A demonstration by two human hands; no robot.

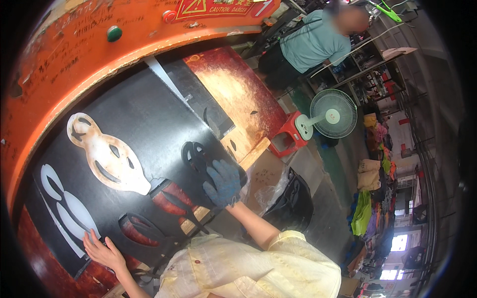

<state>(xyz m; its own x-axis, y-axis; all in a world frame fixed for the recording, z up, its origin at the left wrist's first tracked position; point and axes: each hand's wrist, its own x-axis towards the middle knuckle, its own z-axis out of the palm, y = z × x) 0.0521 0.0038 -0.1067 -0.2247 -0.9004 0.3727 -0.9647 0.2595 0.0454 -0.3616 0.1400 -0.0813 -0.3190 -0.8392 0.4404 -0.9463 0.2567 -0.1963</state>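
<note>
A large black sheet [144, 104] with shoe-sole-shaped cut-outs lies on the machine bed. My bare left hand [105, 252] rests at the sheet's near left part, fingers stretched out, its tips beside a pale double-oval cut-out [74, 211]. My right hand [222, 184], in a grey-blue glove, lies spread on the sheet's right end. Just beyond its fingertips is a dark sole-shaped piece or outline [195, 153]; which one I cannot tell. A pale, rust-edged cutting die [110, 158] with a narrow waist sits on the sheet between my hands, touched by neither.
An orange machine beam [94, 49] with a green button [114, 33] spans the far side. A worn red board [233, 89] lies beyond the sheet. At the right stand a white fan [333, 115], a red stool [288, 138] and a black bag [293, 203]. Another person [313, 42] stands farther back.
</note>
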